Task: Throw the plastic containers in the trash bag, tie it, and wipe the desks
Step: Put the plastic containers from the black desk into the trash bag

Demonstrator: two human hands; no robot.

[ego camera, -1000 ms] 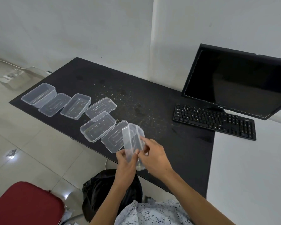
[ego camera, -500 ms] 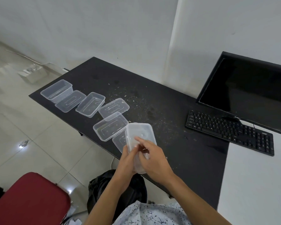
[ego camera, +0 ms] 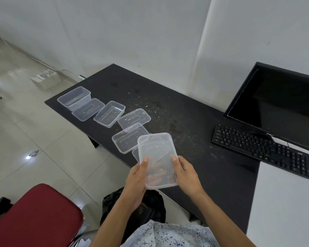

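Both the left hand [ego camera: 137,177] and right hand [ego camera: 185,175] clasp one clear container [ego camera: 156,157] between their fingers, above the open black trash bag [ego camera: 150,205], while six pieces beyond the fingertips, the bag-tying and the crumb-strewn desk [ego camera: 194,132] all wait.

Both hands raised in front of the chest, gripping from either side.

The left hand [ego camera: 136,177] clamps the left edge of the clear plastic container [ego camera: 157,160], thumb on top; the right hand [ego camera: 186,175] mirrors it on the right edge; both bare forearms angle up from below.
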